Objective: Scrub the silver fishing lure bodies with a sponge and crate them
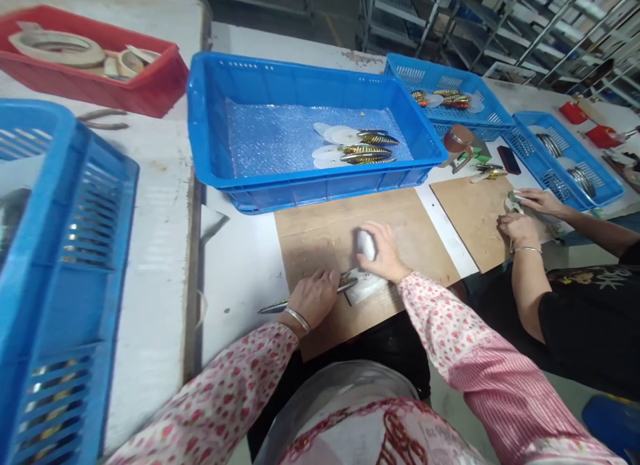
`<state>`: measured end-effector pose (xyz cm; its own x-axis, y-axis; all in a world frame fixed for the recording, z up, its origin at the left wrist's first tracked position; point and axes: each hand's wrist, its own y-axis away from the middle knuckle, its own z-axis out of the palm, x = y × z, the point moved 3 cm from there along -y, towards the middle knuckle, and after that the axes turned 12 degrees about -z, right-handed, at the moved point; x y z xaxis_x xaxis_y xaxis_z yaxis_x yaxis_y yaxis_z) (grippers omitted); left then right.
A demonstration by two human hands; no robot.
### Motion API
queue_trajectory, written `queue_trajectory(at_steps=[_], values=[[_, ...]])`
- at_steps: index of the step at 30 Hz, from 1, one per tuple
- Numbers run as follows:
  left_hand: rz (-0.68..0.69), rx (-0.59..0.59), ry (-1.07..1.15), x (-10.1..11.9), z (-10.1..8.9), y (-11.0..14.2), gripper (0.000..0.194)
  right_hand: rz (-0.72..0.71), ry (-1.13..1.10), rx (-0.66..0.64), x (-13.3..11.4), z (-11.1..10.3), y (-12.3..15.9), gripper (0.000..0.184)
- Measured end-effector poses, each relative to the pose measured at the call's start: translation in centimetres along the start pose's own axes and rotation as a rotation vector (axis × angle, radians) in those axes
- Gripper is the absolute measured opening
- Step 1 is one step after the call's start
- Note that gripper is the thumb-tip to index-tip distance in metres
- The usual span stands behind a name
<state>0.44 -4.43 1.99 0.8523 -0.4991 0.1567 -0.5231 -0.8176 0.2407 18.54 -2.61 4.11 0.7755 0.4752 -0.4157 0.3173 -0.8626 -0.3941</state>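
Observation:
My left hand (314, 297) is closed around a long metal tool (273, 307) that lies across the brown board (320, 235). Just to its right, my right hand (383, 252) is curled over a small whitish plastic piece (365, 244) and presses it down near a clear flat part (363, 286) on the board. Beyond the board stands a blue tray (305, 128) lined with bubble wrap, holding several striped gold fishing lures (367, 149) with clear discs.
A co-worker's hands (525, 215) work on a second board at the right. Behind them are two more blue baskets (445, 95) (565, 158) and a tape roll (457, 140). A red bin (90, 62) sits far left, a blue crate (60, 265) near left.

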Motion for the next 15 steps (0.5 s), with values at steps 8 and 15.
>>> queue_trajectory(at_steps=[8, 15], values=[[-0.021, -0.041, 0.022, 0.0, -0.6, -0.3, 0.019, -0.061, 0.040, -0.142, 0.1, -0.6, 0.2, 0.057], [-0.007, -0.037, 0.041, 0.1, -0.5, -0.4, 0.018, -0.094, 0.025, -0.257, -0.7, -0.4, -1.1, 0.058]])
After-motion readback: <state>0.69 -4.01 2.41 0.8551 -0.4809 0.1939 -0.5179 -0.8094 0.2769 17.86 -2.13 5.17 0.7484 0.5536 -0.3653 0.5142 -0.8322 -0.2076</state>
